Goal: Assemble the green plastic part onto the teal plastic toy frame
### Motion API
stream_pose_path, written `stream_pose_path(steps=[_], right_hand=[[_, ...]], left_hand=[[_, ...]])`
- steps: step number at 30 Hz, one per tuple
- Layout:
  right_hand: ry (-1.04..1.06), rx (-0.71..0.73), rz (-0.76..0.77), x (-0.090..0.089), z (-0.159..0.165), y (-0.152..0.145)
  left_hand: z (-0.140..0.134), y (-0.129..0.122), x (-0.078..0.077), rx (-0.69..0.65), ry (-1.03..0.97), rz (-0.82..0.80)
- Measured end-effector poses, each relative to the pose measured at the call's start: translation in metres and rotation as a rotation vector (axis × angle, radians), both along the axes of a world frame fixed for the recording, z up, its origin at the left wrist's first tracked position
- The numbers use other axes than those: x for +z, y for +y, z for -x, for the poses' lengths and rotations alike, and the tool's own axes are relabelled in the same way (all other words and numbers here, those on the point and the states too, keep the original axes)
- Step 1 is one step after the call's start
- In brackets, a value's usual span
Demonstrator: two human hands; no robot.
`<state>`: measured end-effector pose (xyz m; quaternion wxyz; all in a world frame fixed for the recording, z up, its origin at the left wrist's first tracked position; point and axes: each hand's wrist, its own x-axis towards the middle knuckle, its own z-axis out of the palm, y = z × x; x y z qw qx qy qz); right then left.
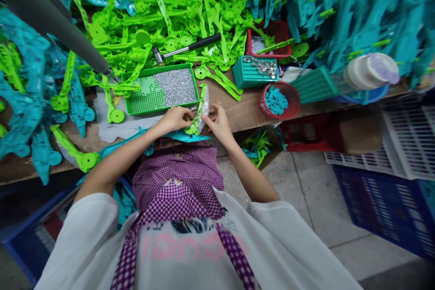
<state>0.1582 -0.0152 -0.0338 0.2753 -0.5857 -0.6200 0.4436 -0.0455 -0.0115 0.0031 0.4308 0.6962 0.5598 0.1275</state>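
Observation:
At the table's front edge, my left hand (175, 118) pinches the lower part of a lime-green plastic part (193, 128) with a long arm and a rounded end. On its right side sits a clear plastic piece (205, 108), which the thumb and fingers of my right hand (219, 122) grip. The green part stands tilted upward between both hands. Beneath it lies a teal plastic part (190, 136), partly hidden by my hands. Just beyond my left hand is a green tray (128, 108) filled with small silvery metal pieces.
A hammer (190, 46) rests against piled green parts (170, 13). Teal parts (353, 9) are heaped right. A teal basket (243, 77) holds metal discs; a red cup (295, 105) holds small blue pieces. From the upper left hangs a grey powered screwdriver (64, 22).

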Motion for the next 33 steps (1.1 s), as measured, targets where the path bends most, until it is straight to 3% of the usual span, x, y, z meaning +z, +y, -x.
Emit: stream_pose_path(steps=[3, 6, 9, 13, 18, 23, 27, 33], right_hand=[[-0.124, 0.005, -0.198, 0.015, 0.002, -0.006], [-0.278, 0.158, -0.345, 0.037, 0.01, -0.008], [-0.488, 0.406, -0.309, 0.055, 0.021, -0.002], [-0.669, 0.597, -0.223, 0.068, 0.035, 0.015], [-0.774, 0.78, -0.164, 0.08, 0.046, 0.033], [-0.789, 0.945, -0.159, 0.079, 0.049, 0.05], [-0.77, 0.989, -0.116, 0.076, 0.05, 0.055], [-0.765, 0.851, -0.162, 0.077, 0.048, 0.043]], left_hand=[[-0.001, -0.001, -0.001, 0.024, 0.001, -0.016], [0.0, -0.002, -0.004, 0.019, -0.034, -0.011], [0.001, -0.001, -0.006, 0.015, -0.055, 0.013], [0.001, 0.0, -0.007, 0.007, -0.059, 0.019], [0.001, 0.001, -0.007, -0.003, -0.009, 0.008], [0.002, 0.002, -0.007, -0.003, -0.043, 0.016], [0.001, 0.002, -0.008, 0.023, -0.04, 0.03], [0.001, 0.002, -0.012, 0.023, -0.049, 0.035]])
